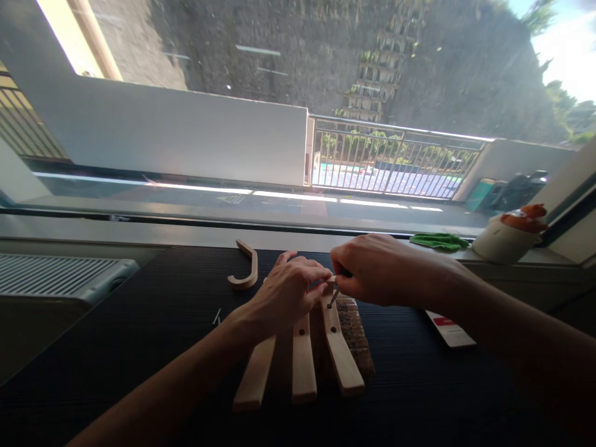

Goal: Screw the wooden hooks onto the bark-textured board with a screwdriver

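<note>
A wooden board with printed markings lies on the black table, and three pale wooden hooks rest across it. The right wooden hook has two holes in view. My right hand is closed around a screwdriver, whose shaft reaches the upper hole. Its handle is mostly hidden in my fist. My left hand pinches the top end of that same hook and covers the upper parts of the middle wooden hook and the left wooden hook.
Beyond my left hand lies a loose wooden hook. Small screws lie left of my forearm. A white and red card or box sits under my right forearm. On the sill are a green cloth and a pale pot.
</note>
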A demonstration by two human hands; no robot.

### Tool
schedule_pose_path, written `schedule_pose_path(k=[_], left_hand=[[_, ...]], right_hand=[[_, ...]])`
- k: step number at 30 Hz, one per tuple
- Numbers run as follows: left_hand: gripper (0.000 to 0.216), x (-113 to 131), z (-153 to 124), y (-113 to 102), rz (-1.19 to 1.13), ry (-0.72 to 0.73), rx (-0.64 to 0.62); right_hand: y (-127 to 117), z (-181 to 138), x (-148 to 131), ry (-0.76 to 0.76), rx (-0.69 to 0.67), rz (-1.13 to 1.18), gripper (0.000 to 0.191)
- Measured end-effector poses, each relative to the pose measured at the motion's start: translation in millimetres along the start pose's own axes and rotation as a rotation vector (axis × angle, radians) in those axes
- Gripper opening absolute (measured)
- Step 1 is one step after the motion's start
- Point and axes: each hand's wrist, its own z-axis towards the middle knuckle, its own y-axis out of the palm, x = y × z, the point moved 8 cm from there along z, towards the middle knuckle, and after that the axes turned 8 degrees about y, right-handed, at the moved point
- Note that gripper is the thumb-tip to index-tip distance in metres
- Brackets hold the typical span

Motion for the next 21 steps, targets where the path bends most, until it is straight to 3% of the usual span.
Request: schedule_pose_path(k=[4, 6, 9, 11, 16, 21], left_hand=[[0.027, -9, -4, -25, -0.123, -0.149, 0.053], [0.029, -11, -9, -31, -0.174, -0.238, 0.009], [0.029, 0, -17, -13, -0.277, -0.239, -0.221], [0.029, 7, -21, 2, -0.289, -0.207, -0.295], [0.026, 8, -23, 26, -0.201, -0.186, -0.217], [0.019, 3, -20, 35, -0.225, -0.201, -0.112]], right_hand=[[2, -1, 3, -0.002, -0.025, 0.013, 0.02], [4, -2, 6, -0.009, -0.02, 0.041, 0.02], [5, -2, 9, -0.007, -0.01, 0.069, 0.021], [6, -2, 9, -0.001, -0.017, 0.056, 0.023], [2, -4, 3, 0.0, -0.021, -0.003, 0.024], [-1, -3, -2, -0.012, -0.02, 0.035, 0.022]])
